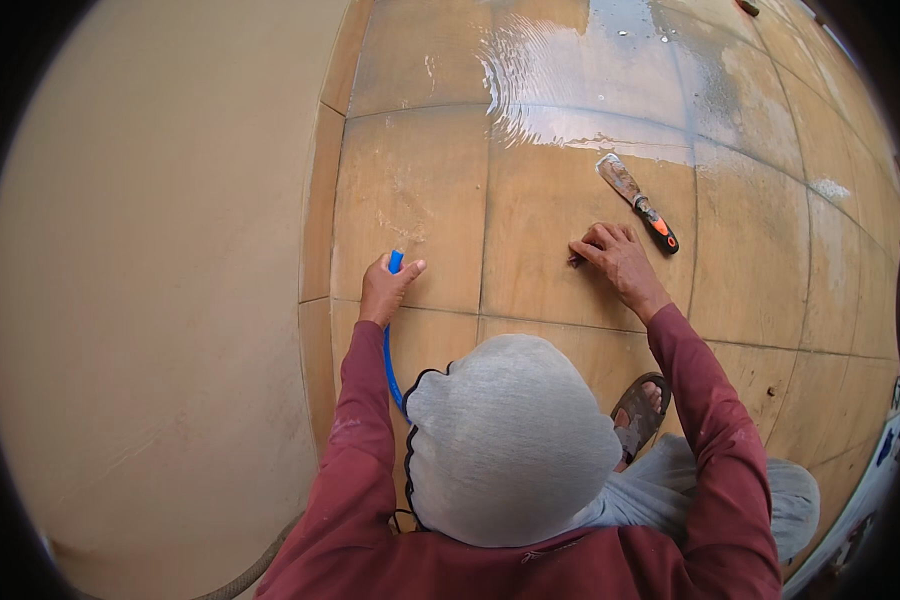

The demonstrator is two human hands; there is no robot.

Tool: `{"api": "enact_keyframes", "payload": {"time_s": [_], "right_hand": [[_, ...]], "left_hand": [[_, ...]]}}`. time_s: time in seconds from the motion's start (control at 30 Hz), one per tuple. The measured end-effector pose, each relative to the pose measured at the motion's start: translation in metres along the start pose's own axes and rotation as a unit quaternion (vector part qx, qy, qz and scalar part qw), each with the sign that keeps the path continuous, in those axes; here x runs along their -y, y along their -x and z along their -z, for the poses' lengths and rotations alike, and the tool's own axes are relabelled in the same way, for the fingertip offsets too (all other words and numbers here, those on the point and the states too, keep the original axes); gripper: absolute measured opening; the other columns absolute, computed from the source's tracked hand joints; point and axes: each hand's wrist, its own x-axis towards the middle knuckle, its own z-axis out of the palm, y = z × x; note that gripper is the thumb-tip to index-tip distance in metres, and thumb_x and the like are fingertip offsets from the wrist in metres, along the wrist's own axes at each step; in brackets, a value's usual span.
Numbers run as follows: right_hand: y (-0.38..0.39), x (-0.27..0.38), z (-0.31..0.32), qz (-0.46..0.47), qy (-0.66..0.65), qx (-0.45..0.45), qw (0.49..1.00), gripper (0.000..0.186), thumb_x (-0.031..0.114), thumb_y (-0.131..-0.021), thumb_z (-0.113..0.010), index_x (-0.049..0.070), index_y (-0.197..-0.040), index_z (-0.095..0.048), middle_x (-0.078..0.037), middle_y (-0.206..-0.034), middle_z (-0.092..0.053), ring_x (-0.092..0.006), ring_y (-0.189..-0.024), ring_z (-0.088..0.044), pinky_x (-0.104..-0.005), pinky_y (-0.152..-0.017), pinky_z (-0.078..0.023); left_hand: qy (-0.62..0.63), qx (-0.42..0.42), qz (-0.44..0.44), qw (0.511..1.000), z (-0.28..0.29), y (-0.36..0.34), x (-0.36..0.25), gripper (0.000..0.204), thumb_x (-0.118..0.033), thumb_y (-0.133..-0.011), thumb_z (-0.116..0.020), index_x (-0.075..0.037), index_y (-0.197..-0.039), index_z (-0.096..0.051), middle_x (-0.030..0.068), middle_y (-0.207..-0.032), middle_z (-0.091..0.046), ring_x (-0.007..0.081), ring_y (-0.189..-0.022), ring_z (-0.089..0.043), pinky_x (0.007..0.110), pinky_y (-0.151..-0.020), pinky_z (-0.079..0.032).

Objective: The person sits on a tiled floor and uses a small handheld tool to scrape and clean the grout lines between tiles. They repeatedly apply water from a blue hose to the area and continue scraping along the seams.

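My left hand (pixel 385 285) grips the end of a thin blue hose (pixel 389 350), its tip pointing at the tan floor tiles (pixel 420 190) near the wall. My right hand (pixel 615 258) presses its fingertips on a tile, fingers bent, holding nothing that I can see. A scraper (pixel 635 200) with a dirty metal blade and an orange-and-black handle lies on the floor just beyond my right hand, apart from it. A grey cloth (pixel 510 440) over my head hides the middle of the view.
A plain beige wall (pixel 150 300) rises at the left, meeting the tiles along a skirting strip. Water (pixel 590 80) spreads over the far tiles. My sandalled foot (pixel 638 410) rests on the floor by my right arm.
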Motion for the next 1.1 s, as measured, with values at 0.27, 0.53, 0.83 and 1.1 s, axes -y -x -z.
{"api": "enact_keyframes", "payload": {"time_s": [0.27,0.53,0.83,1.1], "right_hand": [[-0.008,0.01,-0.013,-0.059,-0.073,-0.009,0.996,0.032,0.019,-0.095,-0.071,0.012,-0.126,-0.071,-0.007,-0.111,-0.065,-0.025,-0.108,-0.064,-0.0403,-0.093,-0.05],[-0.032,0.053,-0.062,-0.221,-0.622,-0.078,0.747,0.025,0.018,-0.108,-0.058,0.001,-0.124,-0.067,-0.001,-0.095,-0.069,-0.0089,-0.083,-0.063,-0.0277,-0.075,-0.053],[-0.033,0.054,-0.038,-0.249,-0.609,-0.034,0.753,0.025,0.01,-0.104,-0.061,0.004,-0.128,-0.066,-0.004,-0.104,-0.071,-0.0132,-0.092,-0.069,-0.0278,-0.082,-0.055],[-0.038,0.077,-0.037,-0.047,-0.52,-0.113,0.845,0.023,0.011,-0.103,-0.063,0.01,-0.125,-0.068,-0.006,-0.1,-0.066,-0.0223,-0.096,-0.069,-0.0355,-0.089,-0.056]], "left_hand": [[0.17,0.139,0.124,0.968,-0.081,0.014,-0.073,0.033,-0.033,-0.096,-0.076,-0.006,-0.083,-0.061,-0.0027,-0.066,-0.054,0.0079,-0.06,-0.054,0.027,-0.058,-0.045],[0.281,0.194,-0.002,0.94,-0.12,0.039,-0.124,0.035,-0.032,-0.098,-0.078,-0.002,-0.115,-0.074,0.0015,-0.091,-0.071,0.0076,-0.079,-0.062,0.026,-0.071,-0.051],[0.262,0.185,-0.014,0.947,-0.116,0.024,-0.11,0.026,-0.027,-0.096,-0.077,-0.005,-0.107,-0.07,0.0006,-0.09,-0.071,0.0038,-0.07,-0.062,0.022,-0.049,-0.04],[0.396,0.219,0.016,0.892,-0.089,0.006,-0.098,0.02,-0.005,-0.094,-0.061,-0.003,-0.113,-0.066,0.0039,-0.085,-0.069,0.0068,-0.057,-0.054,0.026,-0.05,-0.049]]}}
